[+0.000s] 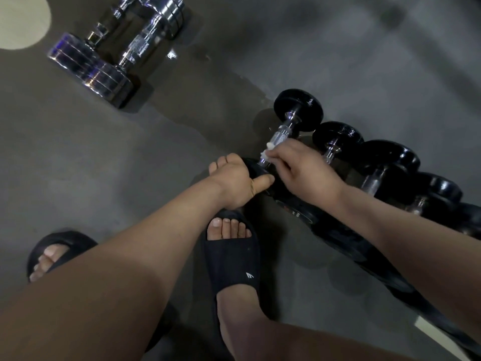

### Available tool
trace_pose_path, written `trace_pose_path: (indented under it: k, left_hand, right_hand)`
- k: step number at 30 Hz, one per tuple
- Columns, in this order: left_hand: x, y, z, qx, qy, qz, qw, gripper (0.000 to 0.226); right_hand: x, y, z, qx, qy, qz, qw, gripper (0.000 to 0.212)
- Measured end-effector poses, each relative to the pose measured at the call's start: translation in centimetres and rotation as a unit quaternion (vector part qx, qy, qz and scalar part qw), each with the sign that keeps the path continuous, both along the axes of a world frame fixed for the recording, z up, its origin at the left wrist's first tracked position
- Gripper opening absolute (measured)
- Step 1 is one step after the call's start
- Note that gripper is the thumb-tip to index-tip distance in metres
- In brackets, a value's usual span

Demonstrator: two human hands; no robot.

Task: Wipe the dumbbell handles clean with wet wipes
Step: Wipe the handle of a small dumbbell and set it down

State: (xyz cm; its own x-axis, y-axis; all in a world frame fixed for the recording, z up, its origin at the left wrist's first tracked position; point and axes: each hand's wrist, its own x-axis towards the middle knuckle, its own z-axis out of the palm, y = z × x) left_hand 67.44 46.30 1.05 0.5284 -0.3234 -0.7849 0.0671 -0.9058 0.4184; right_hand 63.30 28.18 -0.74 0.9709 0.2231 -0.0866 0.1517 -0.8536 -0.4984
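Black dumbbell [282, 136] on the floor [104, 157] — left hand [234, 178] grips its near plate, right hand [299, 168] pinches a wet wipe [268, 149] round the handle.

Both hands [234, 182], wipe [268, 150] on black dumbbell [282, 135]

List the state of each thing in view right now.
Left hand: grips the near head of the black dumbbell.
Right hand: pinches the wet wipe against the dumbbell's handle.
Wet wipe: bunched, on the handle's near end.
Black dumbbell: held, handle partly covered by the wipe.
Other black dumbbells: lying in a row, untouched.
Chrome dumbbells: two side by side on the floor, untouched.
Floor: wet patch.
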Motion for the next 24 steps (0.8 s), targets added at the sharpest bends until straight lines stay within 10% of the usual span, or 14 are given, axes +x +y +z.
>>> trace_pose_path:
  k: [7,15,24]
  left_hand:
    - [0.2,0.3,-0.1,-0.002,0.0,-0.001,1.0,0.097]
    - [-0.1,0.1,-0.2,-0.007,-0.001,0.011,1.0,0.096]
    - [-0.4,0.0,-0.4,-0.017,0.002,0.029,0.999,0.095]
  right_hand:
    - [2.6,-1.4,0.0,0.006,0.005,-0.157,0.988,0.016]
    - [1.3,-1.2,0.5,0.044,0.01,-0.068,0.997,0.013]
    - [5.0,0.2,0.8,-0.289,0.05,-0.101,0.951,0.023]
